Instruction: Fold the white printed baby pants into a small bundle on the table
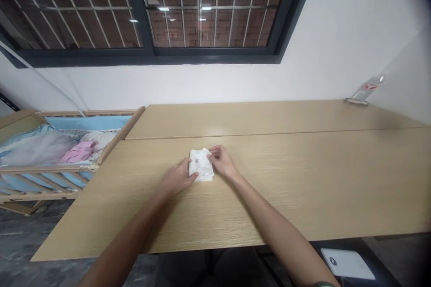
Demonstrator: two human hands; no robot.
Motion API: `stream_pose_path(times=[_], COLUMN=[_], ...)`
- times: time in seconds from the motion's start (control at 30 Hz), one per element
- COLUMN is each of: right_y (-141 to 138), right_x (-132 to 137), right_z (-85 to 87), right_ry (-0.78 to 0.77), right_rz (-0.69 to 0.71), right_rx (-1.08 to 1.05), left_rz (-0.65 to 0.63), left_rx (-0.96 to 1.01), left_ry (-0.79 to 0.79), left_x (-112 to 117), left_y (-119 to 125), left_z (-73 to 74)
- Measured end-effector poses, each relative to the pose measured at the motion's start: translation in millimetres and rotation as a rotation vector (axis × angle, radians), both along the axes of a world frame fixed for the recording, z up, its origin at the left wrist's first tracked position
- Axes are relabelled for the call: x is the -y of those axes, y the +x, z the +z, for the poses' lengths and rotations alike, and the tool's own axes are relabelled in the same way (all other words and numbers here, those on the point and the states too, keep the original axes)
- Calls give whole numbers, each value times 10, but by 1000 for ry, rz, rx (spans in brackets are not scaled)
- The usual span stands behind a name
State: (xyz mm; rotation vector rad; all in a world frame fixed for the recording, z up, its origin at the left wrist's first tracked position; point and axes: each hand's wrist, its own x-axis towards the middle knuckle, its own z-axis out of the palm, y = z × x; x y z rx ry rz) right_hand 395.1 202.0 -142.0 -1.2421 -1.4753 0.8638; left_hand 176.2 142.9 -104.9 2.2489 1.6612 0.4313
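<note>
A small, folded white cloth-like item (201, 166) lies on the wooden table, with a small grey mark on its face. I cannot make out whether it is fabric or padded paper. My left hand (178, 176) grips its left side, the thumb lying over the lower left part and the fingers at the left edge. At the upper right edge, my right hand (222, 160) pinches the item between thumb and curled fingers. Both forearms reach in from the near edge of the table.
The table (303, 175) has a seam along its back part. A clear plastic packet (365, 91) leans in the back right corner. To the left stands a wooden crib (77, 168) with bedding and pink cloth. A white phone-like object (348, 263) lies below the near edge.
</note>
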Motion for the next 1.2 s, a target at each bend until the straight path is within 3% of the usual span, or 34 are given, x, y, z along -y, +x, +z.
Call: stream_pose_path(times=[0.1,0.23,0.37,0.5,0.67,0.87,1.03,1.2], right_y=[-39,-42,9,-25,-115,-90,-79,-48], right_x=[4,103,321,507,525,341,93,-120], right_z=[-2,152,472,635,490,402,420,334], right_ry=[44,213,383,422,315,213,243,232], right_rz=[5,65,360,688,860,864,775,656], right_rx=[23,142,335,442,543,597,680,763], left_rz=[24,52,-90,-187,-342,-245,-211,-194], left_rx=[-120,-224,-137,-155,-160,-202,-270,-320], left_ry=[104,410,617,590,480,478,489,473], left_x=[15,180,495,692,684,669,646,643], left_y=[25,159,442,638,614,615,621,630], left_z=[22,49,-46,-184,-187,-241,-250,-244])
